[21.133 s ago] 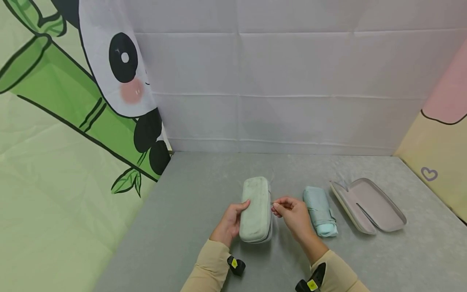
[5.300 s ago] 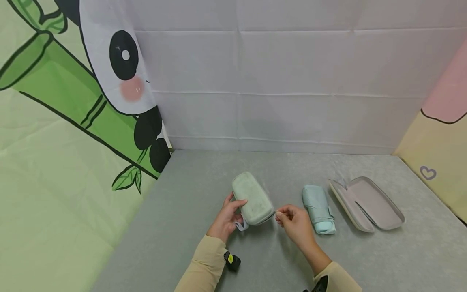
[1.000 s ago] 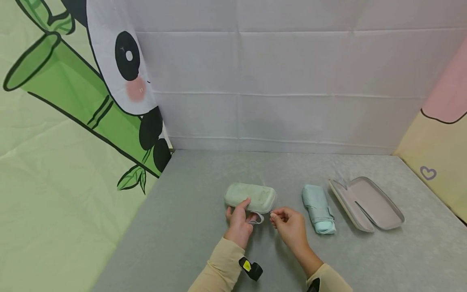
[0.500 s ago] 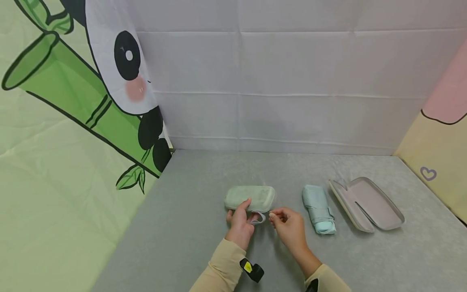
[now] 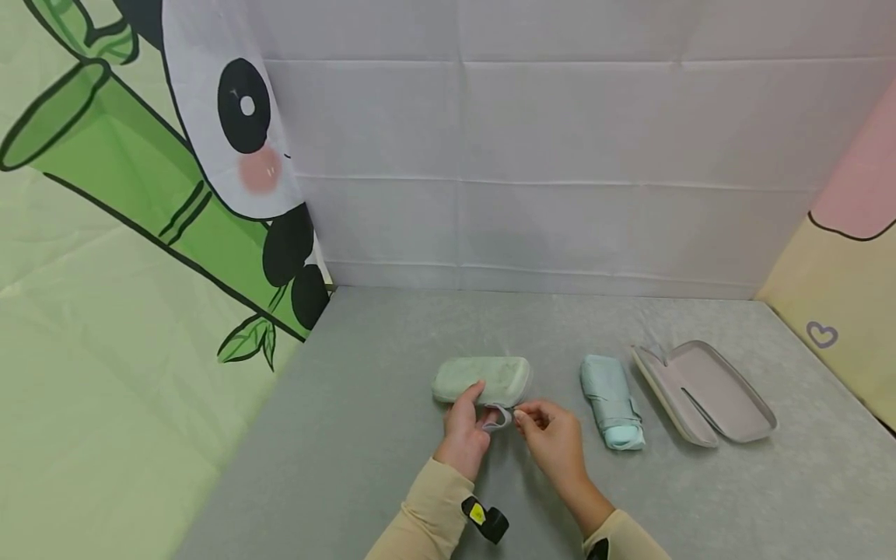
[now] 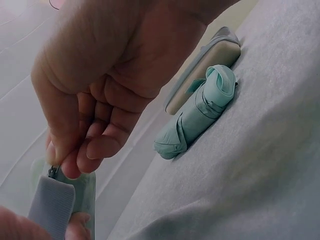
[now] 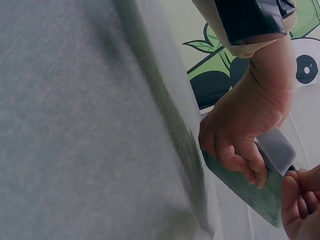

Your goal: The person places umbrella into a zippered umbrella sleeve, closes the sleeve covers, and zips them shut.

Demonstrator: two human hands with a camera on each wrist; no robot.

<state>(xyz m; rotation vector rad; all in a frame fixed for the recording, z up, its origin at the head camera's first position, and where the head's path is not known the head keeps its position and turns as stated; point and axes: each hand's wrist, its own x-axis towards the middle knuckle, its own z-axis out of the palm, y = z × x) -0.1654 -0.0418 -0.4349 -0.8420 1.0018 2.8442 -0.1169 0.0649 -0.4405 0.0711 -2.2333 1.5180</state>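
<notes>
A pale green zippered case (image 5: 490,377) lies crosswise in front of me in the head view. My left hand (image 5: 463,439) grips its near side, thumb on top and fingers underneath. A grey strap loop (image 5: 498,421) sticks out from the near edge beside those fingers. With thumb and forefinger, my right hand (image 5: 558,443) pinches the zipper pull (image 6: 52,171) near the case's right front corner, close to the strap. The left wrist view shows the metal pull just above the strap; much of the case is hidden there behind strap and fingers.
Right of the hands, a rolled teal umbrella (image 5: 611,400) lies on the grey table (image 5: 392,350). Beyond it lies an opened shell case (image 5: 728,389) with a pinkish-grey inside. A pale sheet (image 5: 546,155) hangs behind the table, with printed cloths at both sides.
From lengthwise, the case has been turned crosswise, and the left hand has shifted to its near side. Over the last second the right hand has edged left with the zipper pull, towards the strap.
</notes>
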